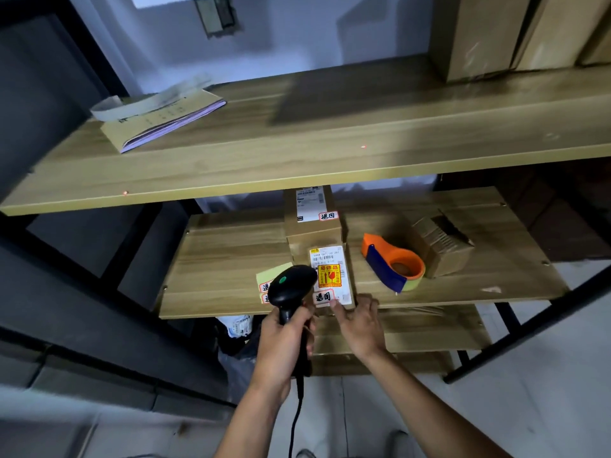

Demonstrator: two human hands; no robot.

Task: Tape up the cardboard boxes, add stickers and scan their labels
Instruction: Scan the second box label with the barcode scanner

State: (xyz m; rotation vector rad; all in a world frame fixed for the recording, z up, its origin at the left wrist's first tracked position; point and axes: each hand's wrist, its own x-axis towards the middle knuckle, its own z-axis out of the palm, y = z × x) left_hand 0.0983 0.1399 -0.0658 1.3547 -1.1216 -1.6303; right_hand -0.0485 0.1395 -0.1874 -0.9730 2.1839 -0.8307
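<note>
The left hand (pixel 284 338) is gripping a glossy black plastic scanner (pixel 292 282), lower centre. The right hand (pixel 358 322), fingers straight, is touching a labelled brown cardboard box (pixel 317 241).

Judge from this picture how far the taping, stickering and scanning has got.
Done: the near box and the rear box carry labels and stickers. In hand: the left hand holds the barcode scanner by the near box's label; the right hand rests on that box's front edge. Left: the small box beside the tape dispenser lies open, no label visible.
</note>
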